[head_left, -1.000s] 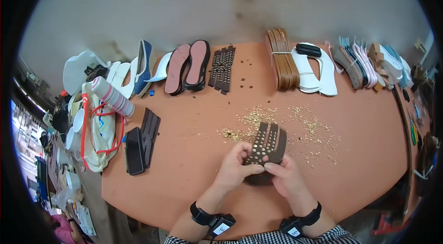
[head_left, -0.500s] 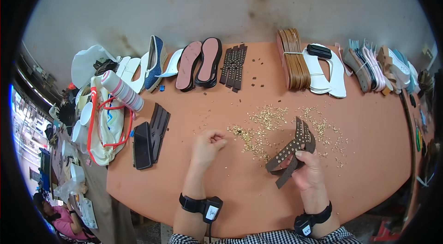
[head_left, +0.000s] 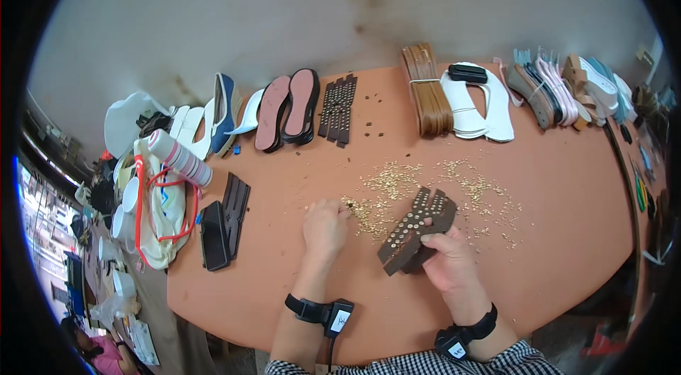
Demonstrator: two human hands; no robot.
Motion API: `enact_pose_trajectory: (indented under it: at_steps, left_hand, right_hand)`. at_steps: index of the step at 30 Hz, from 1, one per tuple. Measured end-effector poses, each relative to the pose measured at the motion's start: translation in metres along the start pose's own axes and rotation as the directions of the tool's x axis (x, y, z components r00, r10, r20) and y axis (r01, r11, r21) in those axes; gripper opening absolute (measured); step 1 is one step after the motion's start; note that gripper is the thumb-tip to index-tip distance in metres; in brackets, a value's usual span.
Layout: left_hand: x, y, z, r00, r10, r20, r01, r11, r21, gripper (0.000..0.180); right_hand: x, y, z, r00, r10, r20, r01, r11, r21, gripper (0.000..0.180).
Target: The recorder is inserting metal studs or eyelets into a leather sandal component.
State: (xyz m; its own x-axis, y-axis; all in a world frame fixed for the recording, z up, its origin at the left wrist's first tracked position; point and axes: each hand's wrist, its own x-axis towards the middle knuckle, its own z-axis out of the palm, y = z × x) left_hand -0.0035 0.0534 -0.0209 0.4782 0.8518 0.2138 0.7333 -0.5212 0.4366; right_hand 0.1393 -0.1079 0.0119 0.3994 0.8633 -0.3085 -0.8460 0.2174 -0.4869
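My right hand [head_left: 452,261] grips a dark brown strappy shoe upper [head_left: 410,224] between thumb and fingers. Rows of small gold studs run along its straps, and it is held tilted above the orange-brown table. My left hand [head_left: 325,229] is closed, its fingers curled in at the left edge of a scatter of loose gold studs [head_left: 390,180]. Whatever its fingertips may pinch is hidden. Further back on the table lies another studded brown upper [head_left: 338,109].
Pink-topped soles [head_left: 301,102], a bundle of brown strips [head_left: 427,95] and white sole shapes [head_left: 500,116] line the back. On the left are a dark phone-like case [head_left: 214,236], plain brown straps [head_left: 235,212], a striped cylinder [head_left: 181,157] and a cloth bag [head_left: 157,233]. A person in pink [head_left: 108,357] sits lower left.
My left hand has moved right, closer to the loose studs. The shoe upper in my right hand has turned, its studded straps now facing up more fully. The whole view has shifted slightly.
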Motion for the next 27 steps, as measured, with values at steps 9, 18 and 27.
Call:
enact_pose_trajectory:
  at_steps: [9, 18, 27]
  left_hand:
    - [-0.009, -0.001, -0.002, 0.984, 0.062, -0.168, -0.082, 0.990, -0.112, 0.005]
    - [-0.016, 0.001, -0.008, 0.985, -0.164, 0.057, 0.167, 0.803, -0.572, 0.004]
    - [-0.019, 0.007, -0.011, 0.993, -0.110, 0.030, 0.109, 0.832, -0.544, 0.005]
  right_hand:
    - [0.000, 0.005, 0.000, 0.999, 0.020, 0.031, -0.019, 0.999, -0.043, 0.026]
    - [0.002, 0.011, -0.004, 1.000, 0.021, 0.006, -0.020, 0.993, -0.113, 0.031]
    - [0.010, 0.015, -0.005, 0.982, 0.183, -0.039, -0.183, 0.983, -0.003, 0.026]
